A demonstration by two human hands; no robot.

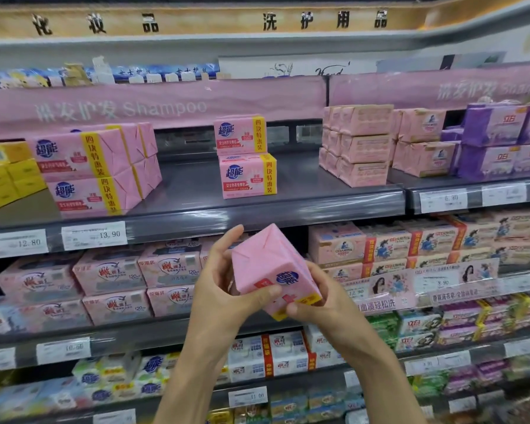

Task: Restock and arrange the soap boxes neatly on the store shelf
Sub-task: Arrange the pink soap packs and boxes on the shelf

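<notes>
Both hands hold one pink soap pack (263, 264) with a yellow band, tilted, in front of the shelves at chest height. My left hand (224, 286) grips its left side, thumb across the printed face. My right hand (315, 298) grips its lower right corner at the yellow band. On the dark shelf (196, 206) above, two matching pink packs (245, 157) stand stacked in the middle. A larger group of the same packs (95, 169) sits stacked at the left.
Yellow boxes (3, 175) sit at the far left of that shelf, peach packs (361, 145) and purple packs (499, 139) to the right. Price tags (94, 235) line the shelf edge. Lower shelves are packed with other soap packs (114, 276).
</notes>
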